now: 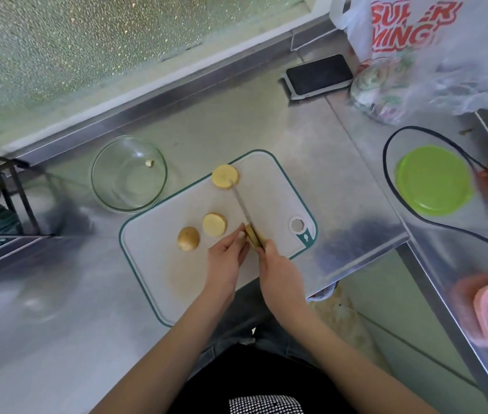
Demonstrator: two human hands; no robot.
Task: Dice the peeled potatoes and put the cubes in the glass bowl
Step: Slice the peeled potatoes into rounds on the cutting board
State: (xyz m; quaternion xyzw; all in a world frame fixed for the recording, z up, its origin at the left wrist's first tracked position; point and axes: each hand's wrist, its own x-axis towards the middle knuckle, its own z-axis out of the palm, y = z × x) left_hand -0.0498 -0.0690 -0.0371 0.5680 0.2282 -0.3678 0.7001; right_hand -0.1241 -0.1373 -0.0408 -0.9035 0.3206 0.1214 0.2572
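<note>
Here, near the frame's centre, the right hand (278, 264) grips the knife (244, 212) while the left hand (227, 252) pinches a potato strip (253, 238) steady for dicing. Three potato pieces (214, 224) wait on the cutting board (153, 264). The glass bowl (129, 173), upper left, holds one cube on the steel counter (266, 124).

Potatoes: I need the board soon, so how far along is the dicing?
Early. Done: one cube lies in the bowl. In hand: the left hand steadies a potato piece while the right hand holds the knife over it. Left: three thick slices on the board remain uncut.
</note>
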